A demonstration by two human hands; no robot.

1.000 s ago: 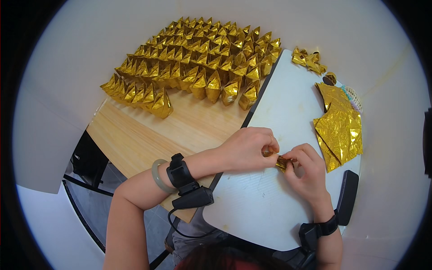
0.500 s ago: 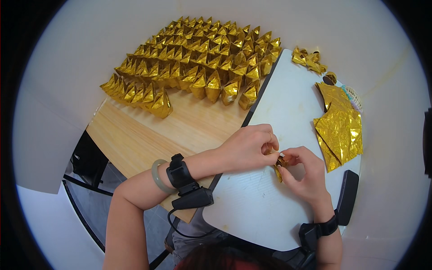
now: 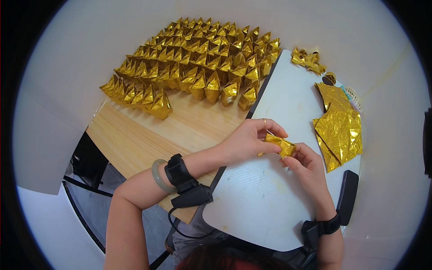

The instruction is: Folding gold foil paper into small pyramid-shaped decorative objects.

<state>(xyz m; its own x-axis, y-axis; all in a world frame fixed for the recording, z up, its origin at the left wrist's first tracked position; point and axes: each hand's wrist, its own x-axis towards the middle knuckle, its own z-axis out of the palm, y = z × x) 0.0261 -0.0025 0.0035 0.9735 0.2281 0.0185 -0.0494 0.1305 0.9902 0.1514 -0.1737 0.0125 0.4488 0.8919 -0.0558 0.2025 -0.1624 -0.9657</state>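
Observation:
A small folded piece of gold foil paper (image 3: 280,143) is held above the white board between my two hands. My left hand (image 3: 252,140) pinches its left end, thumb in front and fingers behind. At its right end my right hand (image 3: 307,167) closes thumb and fingers on the paper. Several flat gold foil sheets (image 3: 338,128) lie to the right of my right hand, overlapping. Rows of folded gold paper ingots (image 3: 198,58), with pointed tips, stand on the wooden table at the far left.
The white board (image 3: 252,211) overlaps the wooden table (image 3: 148,139). Several small gold pieces (image 3: 308,60) sit near its far corner, with a pale mesh item (image 3: 353,98) nearby. A dark oblong object (image 3: 348,197) lies along the right edge. Straps and a cable hang at my wrists.
The gold paper has turned and now shows a broader, brighter face. My left hand's fingers have opened out along it, and my right hand has shifted slightly.

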